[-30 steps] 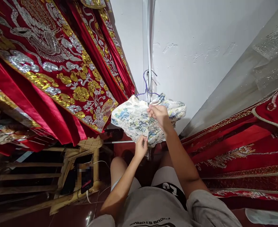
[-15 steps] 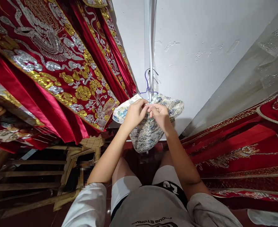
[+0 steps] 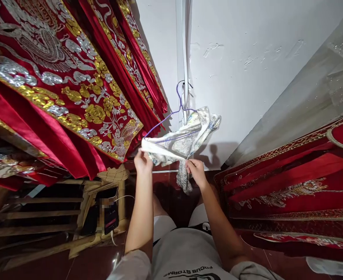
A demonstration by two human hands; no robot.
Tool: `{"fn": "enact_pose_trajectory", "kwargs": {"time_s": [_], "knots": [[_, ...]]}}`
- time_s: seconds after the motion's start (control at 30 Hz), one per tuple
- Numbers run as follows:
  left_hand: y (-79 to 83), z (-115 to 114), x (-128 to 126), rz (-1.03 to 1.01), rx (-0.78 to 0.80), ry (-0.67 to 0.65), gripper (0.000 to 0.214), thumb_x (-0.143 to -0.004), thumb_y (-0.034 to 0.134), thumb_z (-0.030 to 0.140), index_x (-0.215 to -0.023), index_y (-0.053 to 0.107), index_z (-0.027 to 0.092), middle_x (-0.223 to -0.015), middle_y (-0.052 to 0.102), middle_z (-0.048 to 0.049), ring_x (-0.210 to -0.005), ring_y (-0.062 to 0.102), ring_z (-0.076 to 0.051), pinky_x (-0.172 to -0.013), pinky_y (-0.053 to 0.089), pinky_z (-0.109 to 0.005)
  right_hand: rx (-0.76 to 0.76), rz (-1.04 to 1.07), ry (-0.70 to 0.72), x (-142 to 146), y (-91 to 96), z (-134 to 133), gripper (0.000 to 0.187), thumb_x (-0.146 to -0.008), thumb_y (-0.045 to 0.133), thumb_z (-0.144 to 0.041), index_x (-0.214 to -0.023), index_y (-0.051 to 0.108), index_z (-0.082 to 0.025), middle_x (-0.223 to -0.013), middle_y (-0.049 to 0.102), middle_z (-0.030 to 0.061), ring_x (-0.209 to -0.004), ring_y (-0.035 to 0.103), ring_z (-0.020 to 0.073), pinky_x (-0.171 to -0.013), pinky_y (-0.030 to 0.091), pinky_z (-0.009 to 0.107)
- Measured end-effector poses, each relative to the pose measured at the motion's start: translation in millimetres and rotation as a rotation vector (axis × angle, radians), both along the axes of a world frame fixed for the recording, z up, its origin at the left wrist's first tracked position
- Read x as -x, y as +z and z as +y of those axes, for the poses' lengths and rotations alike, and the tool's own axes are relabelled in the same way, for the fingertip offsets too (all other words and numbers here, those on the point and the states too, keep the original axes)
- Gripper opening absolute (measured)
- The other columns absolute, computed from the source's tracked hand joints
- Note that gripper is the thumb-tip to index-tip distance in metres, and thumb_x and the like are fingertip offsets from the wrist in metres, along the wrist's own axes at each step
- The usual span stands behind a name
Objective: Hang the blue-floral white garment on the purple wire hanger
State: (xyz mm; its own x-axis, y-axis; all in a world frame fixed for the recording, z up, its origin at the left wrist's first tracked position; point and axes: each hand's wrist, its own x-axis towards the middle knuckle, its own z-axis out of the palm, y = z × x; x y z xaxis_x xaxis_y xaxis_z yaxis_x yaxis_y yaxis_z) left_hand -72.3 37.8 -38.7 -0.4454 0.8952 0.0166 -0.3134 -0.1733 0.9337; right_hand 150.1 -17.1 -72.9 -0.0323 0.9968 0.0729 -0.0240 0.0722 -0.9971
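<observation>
White wall (image 3: 232, 83) before me; left hand (image 3: 143, 161) and right hand (image 3: 196, 172) pinch a floral garment (image 3: 178, 146) askew on its purple hanger (image 3: 181, 105).

Upside down on the grey shirt (image 3: 180, 247), printed lettering (image 3: 188, 271) reads "FOCUS STORM", its end unclear.

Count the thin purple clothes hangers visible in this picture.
1. The thin purple clothes hanger is at the centre, before the white wall, with the cream floral fabric garment partly on it. Others may be hidden by the red embroidered cloth at left.
</observation>
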Motion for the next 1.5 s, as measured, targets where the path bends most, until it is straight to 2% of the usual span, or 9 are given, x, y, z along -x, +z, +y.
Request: {"fn": "enact_pose_trajectory", "kwargs": {"time_s": [0.13,0.23,0.47,0.63,0.73,0.83,1.0,1.2,1.5], "knots": [[-54.0,-32.0,-38.5,-0.417,0.228,0.093,0.026,-0.093,0.059,0.018,-0.068,0.049,0.018,-0.058,0.049,0.0032,-0.05,0.048,-0.008,-0.054,0.039,-0.019,0.02,0.052,-0.052,-5.9,-11.2,-7.1,0.037,-0.083,0.056,-0.046,-0.055,0.054,-0.022,-0.046,0.042,-0.0033,-0.046,0.038,0.0112,-0.05,0.03,0.028],[-65.7,-49.9,-59.8,-0.45,0.225,0.066,0.018,-0.089,0.067,0.021,-0.075,0.056,0.017,-0.07,0.061,0.0007,-0.062,0.059,-0.009,-0.065,0.048,-0.019,0.065,-0.069,0.037,-17.9,-22.0,-4.0,0.042,-0.083,0.058,-0.047,-0.051,0.048,-0.022,-0.046,0.037,-0.0044,-0.046,0.033,0.0107,-0.05,0.026,0.028],[-17.6,-77.3,-87.1,0.047,-0.179,-0.33,0.029,-0.084,0.076,0.048,-0.087,0.072,0.02,-0.1,0.069,-0.0063,-0.097,0.064,-0.02,-0.093,0.05,-0.032,-0.007,-0.101,-0.023,-16.2,-16.6,5.7,0.053,-0.092,0.046,-0.073,-0.085,0.066,-0.023,-0.089,0.067,0.0063,-0.094,0.061,0.0246,-0.088,0.047,0.036],[-1.6,-86.3,-89.6,0.506,-0.266,-0.262,0.027,-0.09,0.07,0.047,-0.089,0.074,0.02,-0.119,0.063,-0.0109,-0.118,0.059,-0.027,-0.106,0.044,-0.039,0.203,0.159,0.498,-8.4,4.9,5.0,0.08,-0.084,0.036,-0.09,-0.105,0.072,-0.022,-0.098,0.073,0.0114,-0.107,0.065,0.0306,-0.093,0.051,0.043],[-12.2,-81.1,-72.0,0.467,-0.226,-0.316,0.039,-0.095,0.058,0.059,-0.104,0.068,0.022,-0.131,0.059,-0.012,-0.129,0.054,-0.028,-0.112,0.041,-0.041,0.171,0.005,0.738,-19.8,25.8,11.4,0.059,-0.071,0.076,-0.07,-0.1,0.073,-0.018,-0.093,0.073,0.0081,-0.09,0.068,0.0271,-0.081,0.054,0.038],[-25.2,-82.5,-49.7,0.475,-0.121,-0.679,0.055,-0.1,0.038,0.067,-0.122,0.06,0.022,-0.118,0.067,-0.0105,-0.117,0.06,-0.026,-0.104,0.046,-0.039,-0.036,-0.247,0.62,-34.9,55.4,28.8,0.033,-0.062,0.085,-0.033,-0.087,0.071,-0.017,-0.083,0.071,0.0033,-0.08,0.065,0.0225,-0.076,0.052,0.034],[-27.7,-97.9,-13.3,0.86,0.117,-1.005,0.05,-0.093,0.054,0.062,-0.1,0.069,0.015,-0.099,0.073,-0.0064,-0.093,0.063,-0.025,-0.082,0.05,-0.031,-0.314,-0.266,0.2,-43.7,89.2,76.0,0.02,-0.073,0.071,-0.029,-0.09,0.07,-0.019,-0.095,0.073,0.0054,-0.09,0.064,0.0232,-0.085,0.051,0.035],[-9.9,-95.6,31.5,1.219,0.225,-0.842,0.05,-0.097,0.046,0.054,-0.072,0.066,0.016,-0.075,0.071,-0.006,-0.072,0.063,-0.022,-0.072,0.047,-0.03,-0.055,-0.373,-0.085,-43.9,65.7,115.7,0.02,-0.071,0.063,-0.039,-0.068,0.06,-0.019,-0.071,0.063,0.0038,-0.072,0.055,0.0208,-0.07,0.045,0.034],[26.8,-31.3,35.1,1.286,-0.05,-0.305,0.03,-0.096,0.044,0.04,-0.086,0.063,0.018,-0.111,0.068,-0.0161,-0.107,0.064,-0.03,-0.1,0.049,-0.044,-0.137,-0.48,-0.05,-71.8,74.6,84.5,0.019,-0.072,0.062,-0.035,-0.063,0.051,-0.022,-0.064,0.054,-0.0006,-0.064,0.042,0.0156,-0.061,0.038,0.03]]}}
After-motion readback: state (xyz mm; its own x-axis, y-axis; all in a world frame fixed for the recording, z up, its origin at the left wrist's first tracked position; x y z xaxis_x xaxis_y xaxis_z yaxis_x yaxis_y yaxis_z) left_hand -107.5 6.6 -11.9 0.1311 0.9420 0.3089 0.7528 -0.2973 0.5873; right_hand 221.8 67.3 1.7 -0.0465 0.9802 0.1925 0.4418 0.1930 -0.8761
